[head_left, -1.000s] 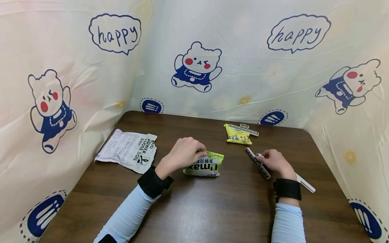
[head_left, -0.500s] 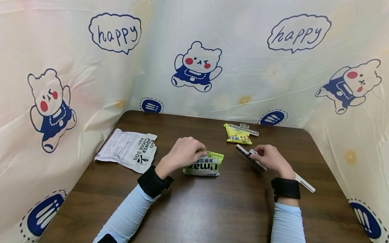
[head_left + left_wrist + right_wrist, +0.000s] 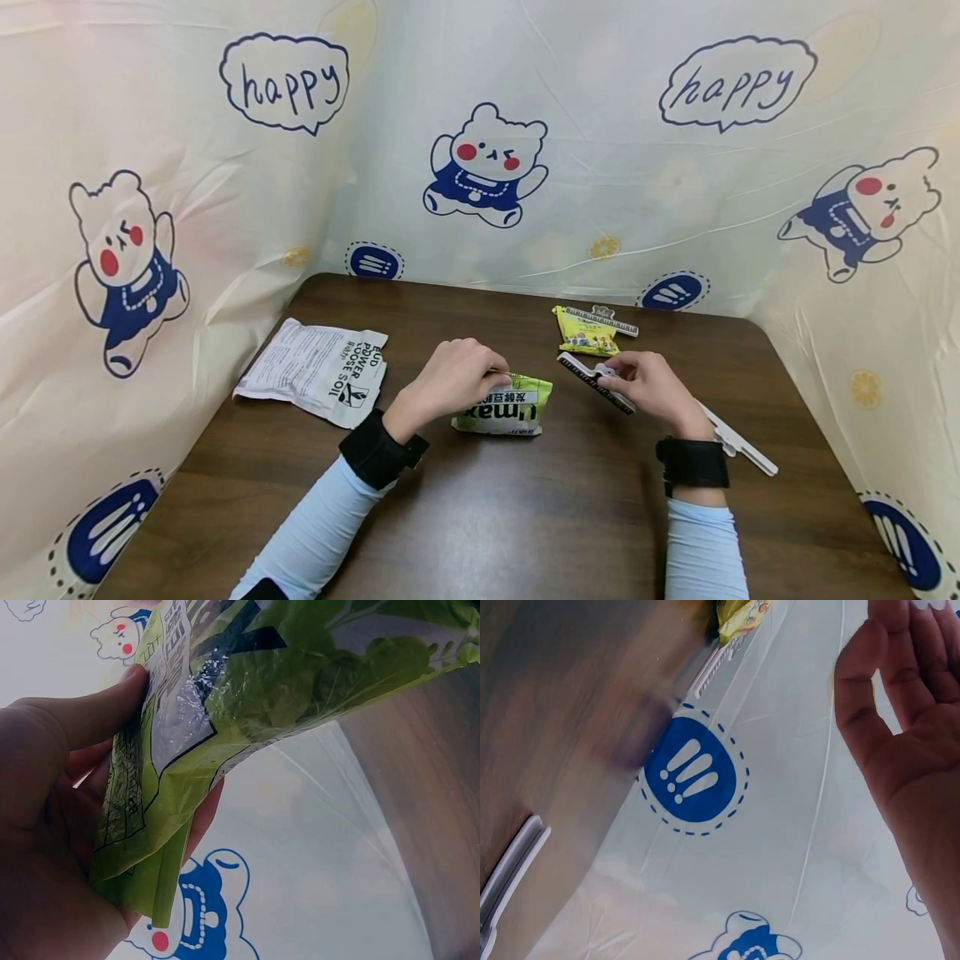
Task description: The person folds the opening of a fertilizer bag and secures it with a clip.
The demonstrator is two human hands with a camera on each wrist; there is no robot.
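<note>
My left hand (image 3: 457, 375) pinches the top edge of a small green bag (image 3: 517, 408), which stands near the middle of the table with its printing upside down. In the left wrist view, the thumb lies on one side of the green bag (image 3: 285, 682) and fingers show behind it. Between thumb and fingers, my right hand (image 3: 656, 387) grips a long white bag clip (image 3: 592, 382) with a dark ridged edge. The clip slants to the right of the green bag, apart from it. In the right wrist view it is almost wholly cut off beyond the fingertips.
Behind the right hand's clip lies a yellow bag (image 3: 581, 337) with another clip (image 3: 622, 327) across its top. A further white clip (image 3: 753, 452) rests on the table by the right wrist. To the left lies a large white bag (image 3: 315, 367). Printed curtains (image 3: 600, 183) enclose the table.
My right hand has carried the clip left and slightly away from me, closer to the green bag. More of the clip by the right wrist now shows. The left hand has stayed put.
</note>
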